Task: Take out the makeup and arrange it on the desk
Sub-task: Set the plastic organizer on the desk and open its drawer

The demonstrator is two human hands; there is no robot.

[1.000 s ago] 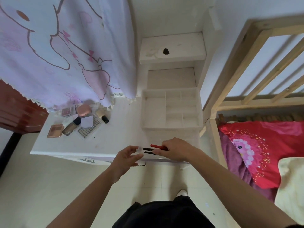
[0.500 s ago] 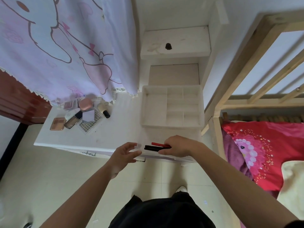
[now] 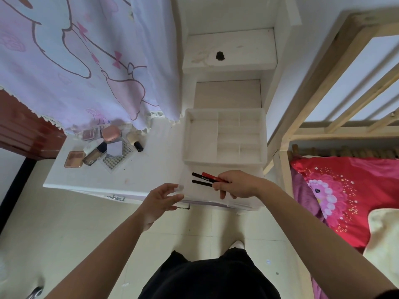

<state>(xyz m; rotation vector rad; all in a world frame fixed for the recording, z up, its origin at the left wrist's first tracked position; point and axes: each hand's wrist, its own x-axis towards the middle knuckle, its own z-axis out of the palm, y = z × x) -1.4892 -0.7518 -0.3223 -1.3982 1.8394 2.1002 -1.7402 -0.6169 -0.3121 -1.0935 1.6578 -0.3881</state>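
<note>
My right hand (image 3: 235, 184) pinches a small bundle of makeup pencils (image 3: 204, 179), two black and one red, over a clear drawer (image 3: 218, 200) pulled out from the white organizer (image 3: 223, 139). My left hand (image 3: 160, 198) hovers at the drawer's left front corner with fingers loosely spread, holding nothing I can make out. The organizer's top compartments look bare. On the white desk (image 3: 151, 167) to the left lies a cluster of makeup: a copper compact (image 3: 74, 159), a foundation bottle (image 3: 95, 154), a pink round compact (image 3: 111, 132), a blush palette (image 3: 89, 134) and a brush (image 3: 135, 141).
A patterned pink curtain (image 3: 75, 61) hangs over the desk's back left. A wooden bed frame (image 3: 313, 100) with red bedding (image 3: 349, 190) stands close on the right. A white shelf (image 3: 230, 50) sits behind the organizer. Tiled floor lies below the desk edge.
My right hand has lifted the pencils slightly up out of the drawer. My left hand has opened a little beside the drawer's corner. The camera view has shifted a bit.
</note>
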